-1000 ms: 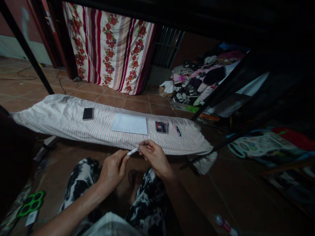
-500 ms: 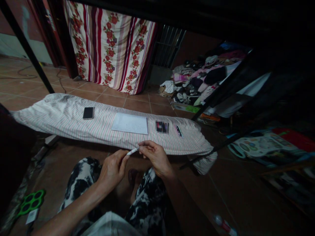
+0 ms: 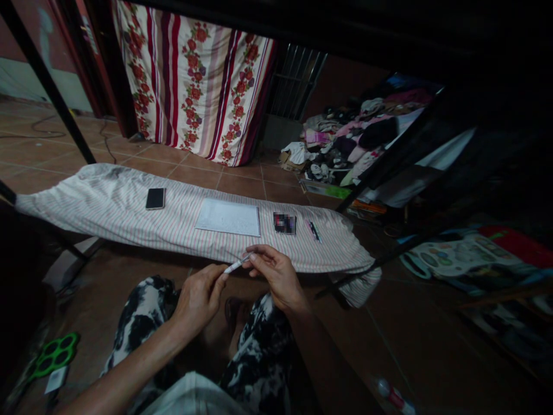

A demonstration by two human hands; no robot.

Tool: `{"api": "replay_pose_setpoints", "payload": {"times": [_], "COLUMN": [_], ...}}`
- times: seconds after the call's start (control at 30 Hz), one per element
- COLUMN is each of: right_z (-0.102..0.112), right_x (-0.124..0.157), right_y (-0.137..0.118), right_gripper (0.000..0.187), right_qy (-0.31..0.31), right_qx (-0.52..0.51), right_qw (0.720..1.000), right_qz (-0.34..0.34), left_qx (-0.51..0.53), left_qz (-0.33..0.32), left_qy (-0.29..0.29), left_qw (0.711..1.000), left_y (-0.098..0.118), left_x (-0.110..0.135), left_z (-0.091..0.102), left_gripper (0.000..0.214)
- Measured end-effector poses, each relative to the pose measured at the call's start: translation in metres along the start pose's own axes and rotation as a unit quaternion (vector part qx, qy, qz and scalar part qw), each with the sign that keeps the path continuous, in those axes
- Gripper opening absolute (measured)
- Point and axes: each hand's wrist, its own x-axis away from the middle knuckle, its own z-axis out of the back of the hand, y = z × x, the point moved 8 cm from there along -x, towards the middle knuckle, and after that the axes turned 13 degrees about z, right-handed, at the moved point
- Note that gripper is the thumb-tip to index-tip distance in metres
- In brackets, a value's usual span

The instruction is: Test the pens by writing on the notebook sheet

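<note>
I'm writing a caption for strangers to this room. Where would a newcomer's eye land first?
Probably on the flowered, striped curtain hanging left of centre at the top. Next come the left hand and right hand, holding a thin white pen-like stick at the picture's centre, below the spiral notebook. The bright green object at lower left also stands out.

Left hand (image 3: 199, 292) curled near right hand (image 3: 276, 275)

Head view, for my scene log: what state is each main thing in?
White pen-like stick, held
Left hand, closed on the stick
Right hand, fingers at the stick's other end
Phone, flat, screen dark
Notebook, flat, page up
Striped cloth, wrinkled
Curtain, hanging
Clothes, heaped
</note>
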Motion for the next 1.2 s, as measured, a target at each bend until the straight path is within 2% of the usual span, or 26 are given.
{"api": "replay_pose_setpoints", "payload": {"times": [0.3,0.53,0.67,0.83,1.03,1.2], "right_z": [0.005,0.005,0.01,0.022,0.038,0.045], "right_x": [-0.007,-0.03,-0.056,-0.101,-0.157,-0.192], "right_y": [0.01,0.027,0.042,0.071,0.117,0.151], "right_gripper": [0.027,0.028,0.03,0.032,0.035,0.037], "right_qy": [0.035,0.042,0.059,0.077,0.097,0.101], "right_qx": [-0.012,-0.025,-0.025,-0.025,-0.028,-0.029], "right_qw": [0.999,0.998,0.997,0.995,0.991,0.99], "right_qz": [-0.014,-0.03,-0.04,-0.06,-0.085,-0.09], "left_qx": [0.035,0.053,0.07,0.104,0.082,0.025], "left_qz": [0.003,-0.002,0.011,0.019,0.125,0.178], "left_qy": [-0.011,-0.006,0.002,-0.004,-0.011,-0.022], "left_qw": [0.999,0.999,0.998,0.994,0.989,0.984], "left_y": [-0.005,-0.015,-0.029,-0.047,-0.083,-0.107], "left_x": [-0.006,-0.034,-0.062,-0.108,-0.171,-0.208], "left_z": [-0.004,-0.015,-0.029,-0.051,-0.077,-0.098], "left_gripper": [0.036,0.028,0.032,0.04,0.033,0.032]}}
